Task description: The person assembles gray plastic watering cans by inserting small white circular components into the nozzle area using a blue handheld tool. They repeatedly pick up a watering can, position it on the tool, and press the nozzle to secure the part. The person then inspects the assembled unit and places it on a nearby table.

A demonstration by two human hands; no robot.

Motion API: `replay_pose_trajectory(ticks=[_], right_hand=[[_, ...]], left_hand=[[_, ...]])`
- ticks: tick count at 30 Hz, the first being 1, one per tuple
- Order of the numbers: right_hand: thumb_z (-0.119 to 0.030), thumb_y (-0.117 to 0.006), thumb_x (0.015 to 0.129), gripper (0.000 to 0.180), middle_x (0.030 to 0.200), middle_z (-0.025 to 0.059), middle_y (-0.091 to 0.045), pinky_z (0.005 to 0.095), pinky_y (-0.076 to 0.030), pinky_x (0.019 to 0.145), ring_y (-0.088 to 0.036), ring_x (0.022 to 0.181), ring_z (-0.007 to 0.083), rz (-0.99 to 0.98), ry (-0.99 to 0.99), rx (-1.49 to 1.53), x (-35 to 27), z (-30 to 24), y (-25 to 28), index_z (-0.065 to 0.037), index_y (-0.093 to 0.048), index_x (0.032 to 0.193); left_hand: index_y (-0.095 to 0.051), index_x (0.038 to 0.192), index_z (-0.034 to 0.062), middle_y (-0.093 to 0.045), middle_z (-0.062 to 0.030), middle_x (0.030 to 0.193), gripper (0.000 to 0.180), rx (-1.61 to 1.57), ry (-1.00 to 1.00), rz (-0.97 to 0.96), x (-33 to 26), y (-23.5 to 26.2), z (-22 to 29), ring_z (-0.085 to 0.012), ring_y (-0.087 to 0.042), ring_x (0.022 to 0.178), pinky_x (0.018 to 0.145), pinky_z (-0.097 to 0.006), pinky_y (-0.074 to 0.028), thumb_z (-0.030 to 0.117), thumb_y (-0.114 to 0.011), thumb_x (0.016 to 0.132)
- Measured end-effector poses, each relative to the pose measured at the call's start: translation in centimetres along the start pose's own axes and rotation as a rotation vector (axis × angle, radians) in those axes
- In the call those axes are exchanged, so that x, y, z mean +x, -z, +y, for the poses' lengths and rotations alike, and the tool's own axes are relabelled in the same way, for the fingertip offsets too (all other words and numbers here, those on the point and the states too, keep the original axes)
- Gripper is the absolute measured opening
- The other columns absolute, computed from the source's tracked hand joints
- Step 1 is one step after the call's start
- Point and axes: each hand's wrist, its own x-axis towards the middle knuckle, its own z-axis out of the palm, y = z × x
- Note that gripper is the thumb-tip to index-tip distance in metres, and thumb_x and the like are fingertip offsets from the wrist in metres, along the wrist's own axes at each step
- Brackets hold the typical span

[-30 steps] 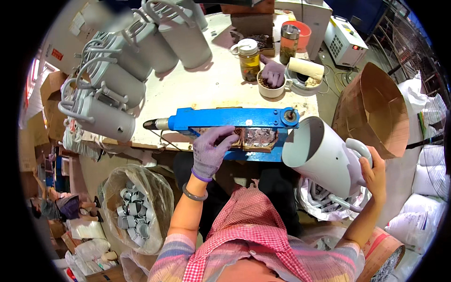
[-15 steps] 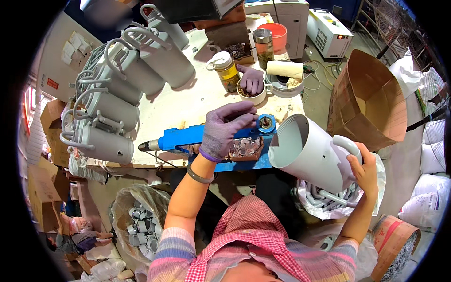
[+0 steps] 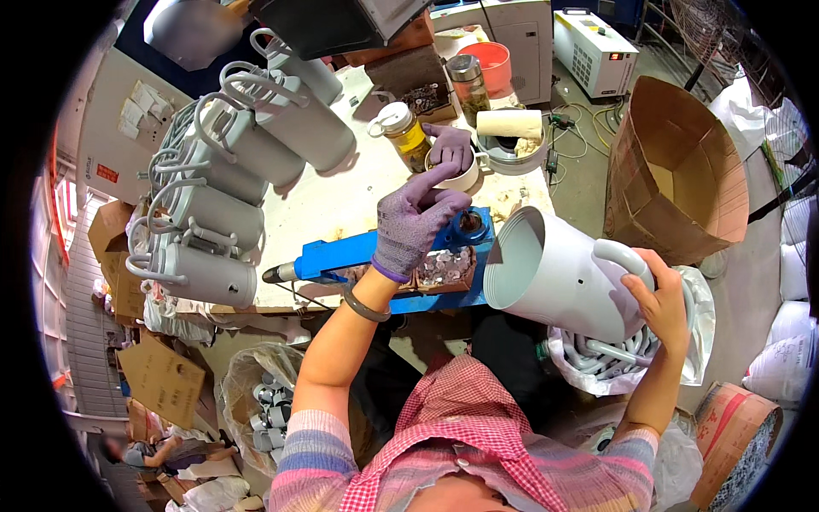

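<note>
My left hand [image 3: 409,224], in a purple glove, is over the blue bench tool [image 3: 337,253]. Its index finger stretches toward a small white bowl [image 3: 465,181], apart from the thumb, with nothing visible between them. Just beyond the thumb is the tool's round socket [image 3: 469,224]. My bare right hand [image 3: 661,294] grips the curved handle [image 3: 624,256] of a grey cylindrical canister [image 3: 559,277]. The canister lies tilted, its wide mouth facing left beside the tool. A tray of small metal pieces [image 3: 445,268] sits along the tool's near side. A loose purple glove [image 3: 452,147] lies over the bowl.
Several grey canisters with hoses [image 3: 222,200] stand at the table's left. A yellow jar [image 3: 401,128], a glass bottle [image 3: 467,81] and a red tub [image 3: 493,61] are at the back. Bagged handles [image 3: 597,354], an open carton [image 3: 674,183] and bagged grey parts [image 3: 271,410] surround me.
My left hand has shifted slightly, its index finger now reaching farther toward the bowl. My right hand keeps its hold on the canister, which has barely moved. The whole view has shifted a little.
</note>
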Motion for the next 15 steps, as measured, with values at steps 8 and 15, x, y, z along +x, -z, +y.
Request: replay_pose_trajectory(ticks=[8,15], right_hand=[[-0.017,-0.069,0.084,0.031,0.087,0.0135,-0.068,0.0326,-0.05,0.073,-0.066,0.076,0.0237,0.016,0.025,0.014,-0.1,0.6,0.0,0.002,-0.064,0.109],[-0.017,-0.069,0.085,0.03,0.085,0.0129,-0.067,0.0322,-0.05,0.072,-0.065,0.076,0.0227,0.01,0.012,0.028,-0.1,0.2,-0.1,0.001,-0.064,0.108]], left_hand=[[-0.062,0.126,-0.0006,-0.075,-0.0117,0.094,0.04,0.079,-0.194,0.091,-0.6,-1.3,-2.5,-0.0128,-0.07,0.087,0.079,-0.026,-0.055,0.007,-0.071,0.088],[-0.061,0.124,-0.0033,-0.073,-0.0127,0.097,0.039,0.08,-0.274,0.156,-0.5,-2.2,-4.0,-0.0149,-0.07,0.089,0.082,-0.026,-0.056,0.001,-0.072,0.088]])
